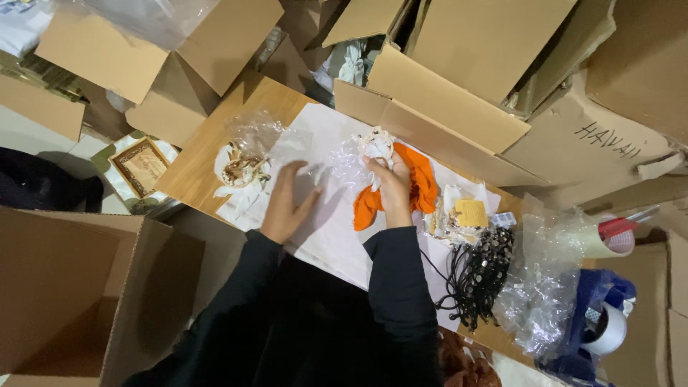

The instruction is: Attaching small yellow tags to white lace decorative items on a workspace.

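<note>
R hand (393,188) pinches clear bag (358,154), long axis pointing away.

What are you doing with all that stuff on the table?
A person in black sleeves stands at a small wooden table ringed by open cardboard boxes. The right hand holds up a small item in clear wrap, with an orange cloth just behind it. The left hand lies flat on white paper. Black cords, crumpled plastic bags and tape rolls lie off to the right.
</note>
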